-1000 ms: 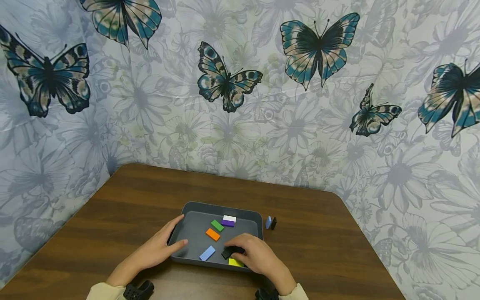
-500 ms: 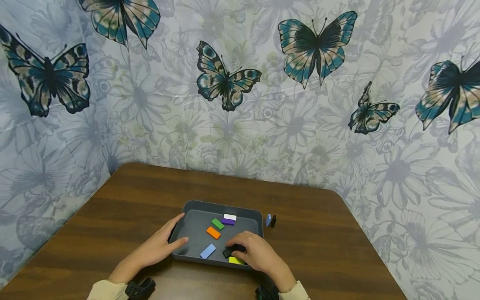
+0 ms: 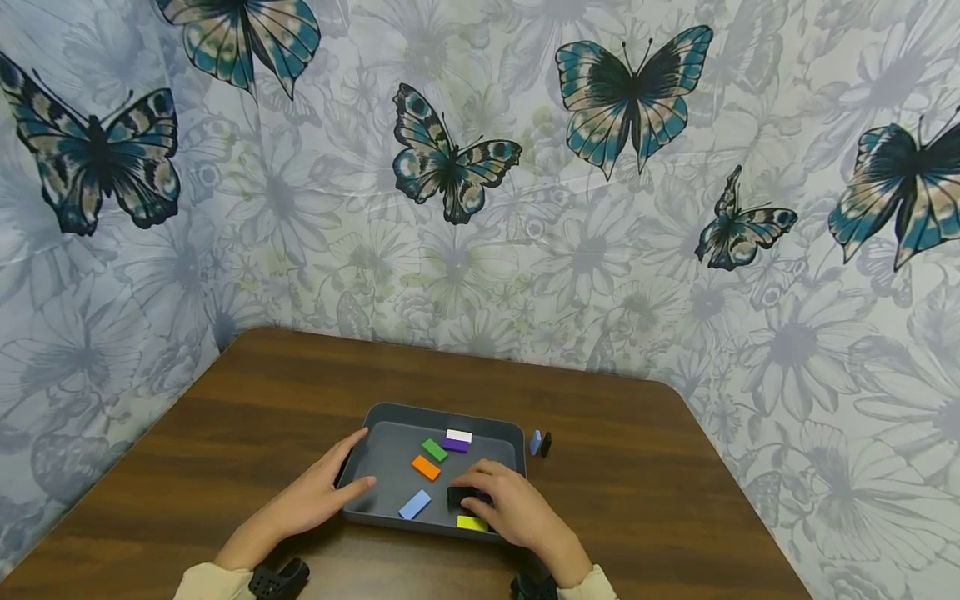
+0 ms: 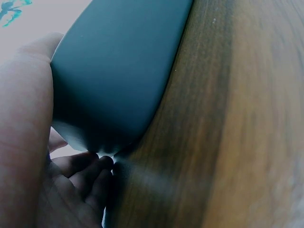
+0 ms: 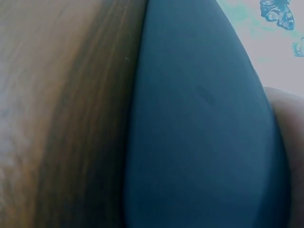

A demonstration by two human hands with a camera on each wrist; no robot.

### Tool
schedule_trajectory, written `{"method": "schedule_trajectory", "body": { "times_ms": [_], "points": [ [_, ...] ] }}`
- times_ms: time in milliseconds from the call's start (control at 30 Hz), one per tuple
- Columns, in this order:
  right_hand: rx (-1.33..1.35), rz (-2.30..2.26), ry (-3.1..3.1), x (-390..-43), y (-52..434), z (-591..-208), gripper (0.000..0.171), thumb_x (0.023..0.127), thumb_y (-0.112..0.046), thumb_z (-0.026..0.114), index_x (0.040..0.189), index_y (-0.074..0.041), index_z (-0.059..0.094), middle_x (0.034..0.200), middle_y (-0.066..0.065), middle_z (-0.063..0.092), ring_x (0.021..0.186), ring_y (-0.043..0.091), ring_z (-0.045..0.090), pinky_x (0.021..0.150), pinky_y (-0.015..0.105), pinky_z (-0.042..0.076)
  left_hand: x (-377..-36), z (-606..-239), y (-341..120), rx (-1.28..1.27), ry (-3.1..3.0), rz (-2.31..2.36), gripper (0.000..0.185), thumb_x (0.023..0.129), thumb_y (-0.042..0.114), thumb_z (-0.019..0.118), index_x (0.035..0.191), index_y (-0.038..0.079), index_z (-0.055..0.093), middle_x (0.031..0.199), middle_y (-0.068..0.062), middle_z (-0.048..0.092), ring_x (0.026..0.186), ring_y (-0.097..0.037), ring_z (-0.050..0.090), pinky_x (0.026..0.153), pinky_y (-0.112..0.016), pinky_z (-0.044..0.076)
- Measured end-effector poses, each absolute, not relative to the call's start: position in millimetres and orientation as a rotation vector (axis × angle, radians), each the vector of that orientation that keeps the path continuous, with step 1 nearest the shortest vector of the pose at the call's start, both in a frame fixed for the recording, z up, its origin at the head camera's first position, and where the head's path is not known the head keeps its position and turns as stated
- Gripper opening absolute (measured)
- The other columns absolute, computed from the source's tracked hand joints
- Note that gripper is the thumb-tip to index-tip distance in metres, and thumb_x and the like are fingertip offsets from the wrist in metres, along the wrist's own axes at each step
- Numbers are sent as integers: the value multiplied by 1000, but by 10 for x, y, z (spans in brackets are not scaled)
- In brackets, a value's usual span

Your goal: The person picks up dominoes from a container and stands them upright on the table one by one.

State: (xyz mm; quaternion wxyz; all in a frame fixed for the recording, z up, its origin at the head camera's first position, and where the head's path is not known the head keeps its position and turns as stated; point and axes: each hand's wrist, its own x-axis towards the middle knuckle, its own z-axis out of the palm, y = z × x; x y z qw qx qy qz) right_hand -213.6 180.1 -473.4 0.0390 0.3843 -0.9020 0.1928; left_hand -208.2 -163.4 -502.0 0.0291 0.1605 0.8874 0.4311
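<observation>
A dark grey tray [image 3: 397,417] lies on the wooden table. My left hand [image 3: 315,492] grips its left side, thumb over the rim, and in the left wrist view curled fingers [image 4: 90,178] meet the tray's outer wall. Inside the tray, my right hand [image 3: 517,504] pinches a black block [image 3: 457,498] between thumb and fingers, which hide part of it. A yellow block [image 3: 472,523] lies just below that hand. Left of it is a light blue block [image 3: 415,504]. The right wrist view shows mostly the tray's outer wall [image 5: 199,123].
Farther back in the tray lie an orange block [image 3: 426,467], a green block [image 3: 434,450], a purple block [image 3: 455,446] and a white block [image 3: 459,435]. Right of the tray, a blue block [image 3: 536,442] and a black block [image 3: 546,444] stand upright on the table [image 3: 637,483].
The black block in my right hand has turned from slanting to squarer, showing a broader face toward the camera. My left hand keeps its place on the tray.
</observation>
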Motion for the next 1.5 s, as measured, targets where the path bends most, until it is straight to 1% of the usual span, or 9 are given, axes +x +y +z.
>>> {"method": "schedule_trajectory", "body": {
  "times_ms": [67, 167, 367, 600, 700, 800, 1067, 1267, 1500],
  "points": [
    [1176, 591, -2754, -2123, 1804, -4736, 29, 103, -24, 66, 131, -23, 70, 121, -9, 67, 106, 5, 64, 91, 29, 56, -2078, -5029, -1635, 493, 2729, 1334, 85, 101, 50, 63, 165, 15, 21, 167, -25, 24, 150, -51, 28, 111, -72, 31],
    [1170, 591, -2741, -2111, 1798, -4725, 27, 103, -23, 66, 130, -23, 70, 120, -9, 66, 106, 5, 63, 92, 28, 55, -2070, -5028, -1642, 502, 2726, 1333, 85, 101, 50, 62, 165, 14, 20, 167, -26, 23, 150, -52, 27, 111, -73, 31],
    [1160, 599, -2742, -2116, 1777, -4690, 26, 104, -23, 64, 130, -21, 67, 125, -8, 66, 114, 8, 64, 99, 31, 54, -2033, -5013, -1652, 497, 2740, 1335, 85, 102, 49, 62, 165, 11, 19, 167, -28, 22, 149, -54, 27, 110, -74, 31],
    [1087, 602, -2772, -2135, 1776, -4650, 26, 106, -25, 62, 130, -18, 66, 127, -5, 70, 119, 11, 65, 103, 36, 53, -2060, -5020, -1643, 488, 2763, 1328, 86, 101, 50, 63, 165, 12, 20, 168, -26, 22, 150, -52, 27, 111, -74, 31],
    [1052, 640, -2763, -2147, 1782, -4653, 26, 105, -25, 63, 129, -17, 66, 126, -4, 70, 115, 11, 67, 99, 34, 55, -2084, -5000, -1635, 500, 2780, 1316, 85, 101, 50, 62, 165, 13, 20, 167, -26, 22, 149, -53, 28, 110, -74, 31],
    [1026, 707, -2755, -2149, 1793, -4675, 26, 103, -23, 65, 129, -15, 67, 123, -3, 71, 107, 8, 69, 92, 30, 57, -2098, -4995, -1628, 510, 2780, 1293, 84, 102, 50, 61, 165, 12, 20, 167, -28, 21, 149, -54, 27, 109, -75, 32],
    [995, 888, -2702, -2128, 1820, -4739, 29, 98, -15, 71, 126, -12, 69, 115, 0, 74, 91, 2, 70, 80, 21, 58, -2098, -5031, -1603, 500, 2762, 1289, 85, 102, 51, 61, 165, 12, 20, 167, -27, 21, 150, -53, 26, 111, -74, 30],
    [1002, 959, -2659, -2135, 1836, -4768, 31, 95, -12, 72, 126, -8, 69, 111, 1, 74, 87, 2, 70, 77, 21, 58, -2090, -5025, -1608, 505, 2772, 1282, 84, 102, 49, 61, 165, 11, 20, 167, -28, 22, 150, -53, 27, 111, -74, 31],
    [988, 1000, -2604, -2143, 1849, -4790, 33, 93, -7, 74, 125, -8, 68, 110, 1, 74, 85, 3, 70, 77, 22, 59, -2095, -5009, -1606, 515, 2770, 1284, 83, 103, 49, 60, 165, 10, 20, 167, -28, 21, 150, -53, 26, 111, -74, 30]
  ]
}}
